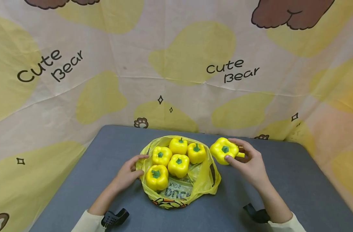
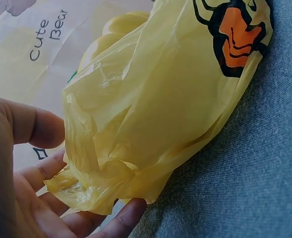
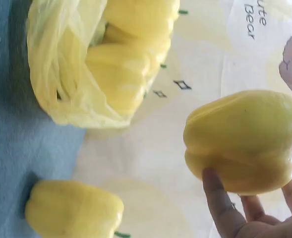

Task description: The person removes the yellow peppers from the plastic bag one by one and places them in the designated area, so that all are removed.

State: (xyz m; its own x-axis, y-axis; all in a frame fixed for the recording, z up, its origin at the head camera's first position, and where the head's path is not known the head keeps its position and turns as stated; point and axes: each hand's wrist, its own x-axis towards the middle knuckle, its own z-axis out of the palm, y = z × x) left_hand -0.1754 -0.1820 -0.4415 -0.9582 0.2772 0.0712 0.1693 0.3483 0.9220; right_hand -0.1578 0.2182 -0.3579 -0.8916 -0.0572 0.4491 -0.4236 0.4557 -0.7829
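A yellow plastic bag stands wide-mouthed on the table with several yellow bell peppers inside, mostly stems up. My left hand holds the bag's left side, thumb and fingers around the crumpled film in the left wrist view. Just right of the bag, my right hand grips one yellow bell pepper above the table, its green stem facing the head camera. Another bell pepper sits on the table in the right wrist view; in the head view the right hand mostly hides it.
The grey table has its back edge near a patterned cloth backdrop. Black wrist devices are strapped under both forearms. Printed lettering shows at the bottom inside the bag.
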